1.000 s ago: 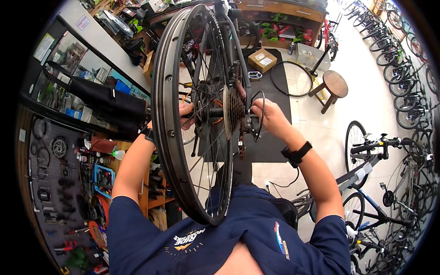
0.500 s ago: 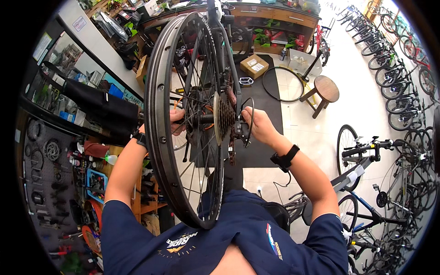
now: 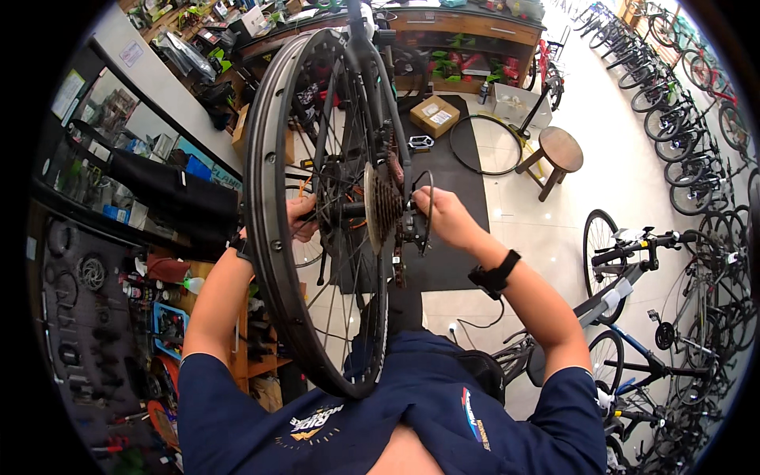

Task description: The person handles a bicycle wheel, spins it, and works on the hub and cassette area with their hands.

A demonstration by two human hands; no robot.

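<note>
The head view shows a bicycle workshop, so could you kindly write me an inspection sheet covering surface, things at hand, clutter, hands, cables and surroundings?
Surface: flat black floor mat on pale glossy tiles.
Things at hand: black-rimmed spoked wheel, tyreless, upright; round toothed metal cassette at its hub; black metal derailleur.
Clutter: brown cardboard box on the mat; thin black hoop; round brown wooden stool.
Hands: bare left hand at the hub's left, grip unclear; bare right hand by the derailleur, fingertips' hold unclear.
Cables: curved black cable loop by the right hand; thin black cord below the right forearm.
Surroundings: rows of bicycles right; grey tool pegboard left; brown wooden counter ahead.
</note>
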